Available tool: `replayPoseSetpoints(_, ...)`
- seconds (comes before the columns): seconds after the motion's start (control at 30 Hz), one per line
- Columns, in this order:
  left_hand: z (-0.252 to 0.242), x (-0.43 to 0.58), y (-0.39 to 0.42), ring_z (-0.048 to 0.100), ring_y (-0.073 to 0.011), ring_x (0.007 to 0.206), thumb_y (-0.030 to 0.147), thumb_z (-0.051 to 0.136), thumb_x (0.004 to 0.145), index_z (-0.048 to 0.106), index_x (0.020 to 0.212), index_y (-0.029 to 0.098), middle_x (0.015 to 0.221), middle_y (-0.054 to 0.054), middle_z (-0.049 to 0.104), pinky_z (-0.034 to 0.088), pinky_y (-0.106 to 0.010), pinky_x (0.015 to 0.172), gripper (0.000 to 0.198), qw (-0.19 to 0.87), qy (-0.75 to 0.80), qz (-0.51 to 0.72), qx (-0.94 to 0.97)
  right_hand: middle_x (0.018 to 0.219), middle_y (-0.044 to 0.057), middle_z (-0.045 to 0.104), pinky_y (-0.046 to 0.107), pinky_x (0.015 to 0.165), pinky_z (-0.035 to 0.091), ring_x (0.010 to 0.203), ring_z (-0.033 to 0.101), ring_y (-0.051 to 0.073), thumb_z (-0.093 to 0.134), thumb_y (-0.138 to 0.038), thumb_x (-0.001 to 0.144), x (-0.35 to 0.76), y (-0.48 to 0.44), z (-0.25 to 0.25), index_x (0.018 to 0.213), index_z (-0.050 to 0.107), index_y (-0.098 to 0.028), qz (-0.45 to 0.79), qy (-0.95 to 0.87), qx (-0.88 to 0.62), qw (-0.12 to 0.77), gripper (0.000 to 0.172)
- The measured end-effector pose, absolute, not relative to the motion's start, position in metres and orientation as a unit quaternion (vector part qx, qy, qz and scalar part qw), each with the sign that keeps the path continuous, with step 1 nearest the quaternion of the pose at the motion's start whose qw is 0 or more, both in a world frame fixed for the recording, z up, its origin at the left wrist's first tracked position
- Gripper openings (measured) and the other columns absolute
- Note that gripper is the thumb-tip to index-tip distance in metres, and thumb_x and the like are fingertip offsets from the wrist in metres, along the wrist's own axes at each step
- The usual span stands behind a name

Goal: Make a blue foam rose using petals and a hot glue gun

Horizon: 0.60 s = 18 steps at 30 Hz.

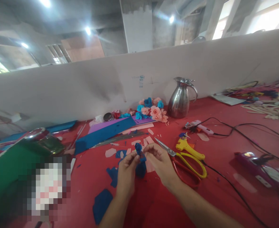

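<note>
Between the fingertips of my left hand (127, 169) is a small, tightly rolled blue paper flower (138, 147), held upright. My right hand (160, 161) is closed in a pinch against its right side, where a loose edge of blue paper shows by the thumb; its exact grip is partly hidden. Under and around my hands lie cut blue paper pieces (102, 204) and pale pink paper scraps (110, 153). Scissors (171, 152) with one red and one yellow handle lie just right of my right hand. A yellow glue gun (189, 148) lies beyond them.
At the back stand finished pink and blue paper flowers (155, 112) and a steel jug (179, 99). Dark cables (234, 126) run across the right side near a purple power strip (260, 171). A glass jar (44, 141) and green sheet (13, 171) are left.
</note>
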State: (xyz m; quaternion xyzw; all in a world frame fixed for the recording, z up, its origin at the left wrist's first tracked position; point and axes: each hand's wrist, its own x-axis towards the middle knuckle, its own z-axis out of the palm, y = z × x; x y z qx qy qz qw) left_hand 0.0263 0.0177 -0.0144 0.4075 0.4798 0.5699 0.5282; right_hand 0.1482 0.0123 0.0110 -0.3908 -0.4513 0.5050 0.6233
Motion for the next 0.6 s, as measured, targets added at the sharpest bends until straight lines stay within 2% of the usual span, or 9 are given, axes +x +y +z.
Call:
replayPoseSetpoints(0.17, -0.0147, 0.026, 0.0166, 0.054, -0.0128, 0.068, 0.035, 0.072, 0.072, 0.073, 0.089, 0.018, 0.074, -0.001, 0.065, 0.041, -0.022, 0.065, 0.024, 0.541, 0.464, 0.555, 0.429, 0.072, 0.0, 0.063, 0.027, 0.065, 0.047, 0.068, 0.057, 0.015, 0.061, -0.022, 0.067, 0.1446, 0.0143, 0.0086, 0.074, 0.062, -0.02, 0.464, -0.489, -0.422, 0.606, 0.007)
replayPoseSetpoints(0.33, -0.0153, 0.0268, 0.0172, 0.056, -0.0146, 0.07, 0.035, 0.074, 0.068, 0.073, 0.086, 0.018, 0.075, -0.002, 0.066, 0.043, -0.024, 0.067, 0.025, 0.531, 0.464, 0.573, 0.419, 0.074, 0.001, 0.065, 0.027, 0.064, 0.045, 0.069, 0.057, 0.016, 0.065, -0.024, 0.065, 0.1443, 0.0154, 0.0064, 0.075, 0.062, -0.02, 0.456, -0.491, -0.437, 0.6, 0.012)
replayPoseSetpoints(0.6, -0.0163, 0.0246, 0.0169, 0.057, -0.0157, 0.072, 0.035, 0.071, 0.073, 0.074, 0.09, 0.019, 0.079, -0.003, 0.069, 0.044, -0.024, 0.069, 0.024, 0.517, 0.465, 0.547, 0.466, 0.071, 0.0, 0.063, 0.027, 0.065, 0.042, 0.067, 0.056, 0.015, 0.063, -0.023, 0.07, 0.1472, 0.0166, 0.0025, 0.07, 0.062, -0.019, 0.441, -0.519, -0.452, 0.576, 0.004)
